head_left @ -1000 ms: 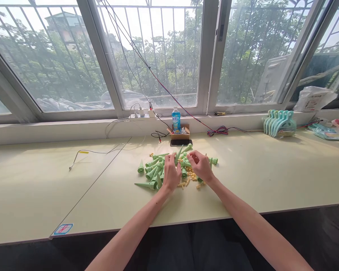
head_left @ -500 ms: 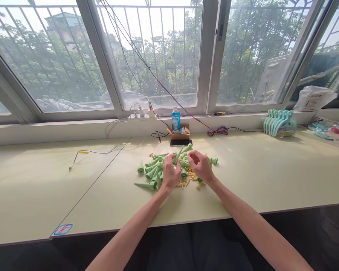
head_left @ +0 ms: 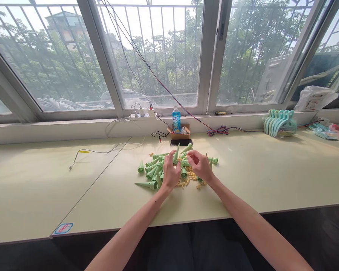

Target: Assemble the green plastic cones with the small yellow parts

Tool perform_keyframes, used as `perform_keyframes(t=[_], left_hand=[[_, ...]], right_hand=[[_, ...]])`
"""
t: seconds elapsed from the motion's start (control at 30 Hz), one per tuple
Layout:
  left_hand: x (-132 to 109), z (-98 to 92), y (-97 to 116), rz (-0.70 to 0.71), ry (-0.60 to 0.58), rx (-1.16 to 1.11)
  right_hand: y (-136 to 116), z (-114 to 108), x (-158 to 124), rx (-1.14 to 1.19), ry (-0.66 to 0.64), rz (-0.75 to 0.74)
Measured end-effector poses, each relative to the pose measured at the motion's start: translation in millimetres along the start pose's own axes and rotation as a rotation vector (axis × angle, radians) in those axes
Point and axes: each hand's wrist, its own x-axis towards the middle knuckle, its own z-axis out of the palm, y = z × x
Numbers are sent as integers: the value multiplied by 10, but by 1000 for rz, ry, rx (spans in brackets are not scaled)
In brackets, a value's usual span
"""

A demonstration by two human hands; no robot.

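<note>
My left hand [head_left: 171, 172] is closed around a green cone-shaped spike [head_left: 176, 153], its pointed end up and its capped end low between the fingers. Close by on the right, my right hand [head_left: 201, 165] has thumb and forefinger pinched together; what is between them is too small to make out. A small yellow piece shows at the spike's lower end. Under and around both hands lies a pile of similar green spikes [head_left: 151, 172]. Small yellow plastic pieces [head_left: 188, 181] are scattered between and below the hands.
Behind the pile are a dark phone [head_left: 181, 143] and an open carton [head_left: 188, 132] with a blue bottle [head_left: 176, 119]. Coiled cable [head_left: 218, 130] and teal hangers [head_left: 279, 123] stand farther right. A thin cable [head_left: 101, 152] crosses the table [head_left: 257, 169] at left.
The spike in my left hand has tipped more upright, its point shifting left. Both hands stay nearly in place. A red object at the far right edge has moved and blurred.
</note>
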Motion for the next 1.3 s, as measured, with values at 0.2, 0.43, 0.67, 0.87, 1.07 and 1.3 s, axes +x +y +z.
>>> perform_keyframes(t=[0.2,0.43,0.67,0.87,1.07,1.3], left_hand=[[10,0,-2,-6,-13,-11],[9,2,16,-5,-17,-64],[0,5,22,0,-22,-97],[-7,9,14,5,-55,-94],[-11,14,30,25,-77,-118],[-21,9,27,53,-87,-41]], right_hand=[[28,11,3,7,-42,-5],[24,9,4,-5,-55,-10],[24,12,6,10,-89,-11],[43,19,8,22,-101,-16],[47,26,13,39,-105,-8],[47,27,22,40,-101,-6]])
